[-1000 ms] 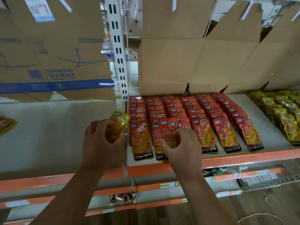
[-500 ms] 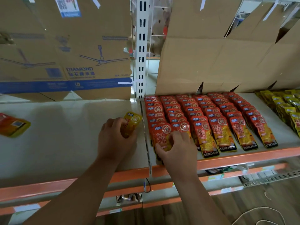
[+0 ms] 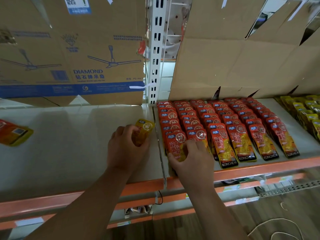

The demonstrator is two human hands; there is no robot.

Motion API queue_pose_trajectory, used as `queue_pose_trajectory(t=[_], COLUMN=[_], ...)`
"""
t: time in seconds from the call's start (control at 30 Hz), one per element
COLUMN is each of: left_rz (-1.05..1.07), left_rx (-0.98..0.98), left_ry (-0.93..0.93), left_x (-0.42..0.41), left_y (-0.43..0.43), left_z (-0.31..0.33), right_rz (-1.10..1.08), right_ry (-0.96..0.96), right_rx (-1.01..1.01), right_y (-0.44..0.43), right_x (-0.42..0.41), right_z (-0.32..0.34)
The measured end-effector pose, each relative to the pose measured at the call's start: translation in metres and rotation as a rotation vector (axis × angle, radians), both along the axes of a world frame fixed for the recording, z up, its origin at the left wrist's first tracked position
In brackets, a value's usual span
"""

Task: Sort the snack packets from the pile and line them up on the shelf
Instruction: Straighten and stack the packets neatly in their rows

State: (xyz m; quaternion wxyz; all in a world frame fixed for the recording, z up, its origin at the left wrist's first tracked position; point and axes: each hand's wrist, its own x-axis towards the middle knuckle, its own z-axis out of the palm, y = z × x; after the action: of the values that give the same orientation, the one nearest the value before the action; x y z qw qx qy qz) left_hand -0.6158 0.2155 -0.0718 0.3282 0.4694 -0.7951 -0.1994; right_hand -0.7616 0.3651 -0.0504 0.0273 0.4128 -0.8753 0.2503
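Red packet (image 3: pixel 175 142) lowered onto leftmost row (image 3: pixel 166 116), pinched by right fingers (image 3: pixel 191 145); left fingers (image 3: pixel 122 133) clutch yellow packet (image 3: pixel 145 127).

A white slotted upright (image 3: pixel 156 49) divides two bays of a pale shelf (image 3: pixel 69 153) with an orange front rail (image 3: pixel 259 168). Brown cardboard stands behind: a fan box (image 3: pixel 86 49) printed DIAMOND on the left, plain cardboard sheets (image 3: pixel 225 58) on the right. Below are a grey perforated metal channel (image 3: pixel 285 189) and a wood-grain floor (image 3: pixel 216 227).

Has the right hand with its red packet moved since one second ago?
Yes. The right hand with the red packet shifted left, toward the white upright post, from the second column to the leftmost column.
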Motion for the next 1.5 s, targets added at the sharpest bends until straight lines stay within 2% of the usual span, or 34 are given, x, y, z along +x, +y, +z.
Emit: queue_pose_trajectory(t=[0.27, 0.4, 0.5, 0.83, 1.5], left_rz=[0.006, 0.010, 0.013, 0.013, 0.004], left_rx=[0.003, 0.004, 0.004, 0.008, 0.004], left_ry=[0.001, 0.011, 0.001, -0.007, -0.038], left_x=[0.000, -0.001, -0.002, -0.002, 0.000], left_y=[-0.001, -0.001, 0.000, 0.000, 0.001], left_z=[-0.001, 0.000, 0.001, 0.001, -0.001], right_rz=[0.032, 0.162, 0.246, 0.209, 0.166], right_ry=[0.005, -0.044, 0.035, 0.045, 0.036], right_rx=[0.009, -0.044, -0.031, -0.038, 0.014], right_y=[0.004, 0.014, 0.016, 0.022, 0.011], right_x=[-0.002, -0.013, -0.015, 0.004, 0.004], right_z=[0.007, 0.012, 0.008, -0.017, -0.017])
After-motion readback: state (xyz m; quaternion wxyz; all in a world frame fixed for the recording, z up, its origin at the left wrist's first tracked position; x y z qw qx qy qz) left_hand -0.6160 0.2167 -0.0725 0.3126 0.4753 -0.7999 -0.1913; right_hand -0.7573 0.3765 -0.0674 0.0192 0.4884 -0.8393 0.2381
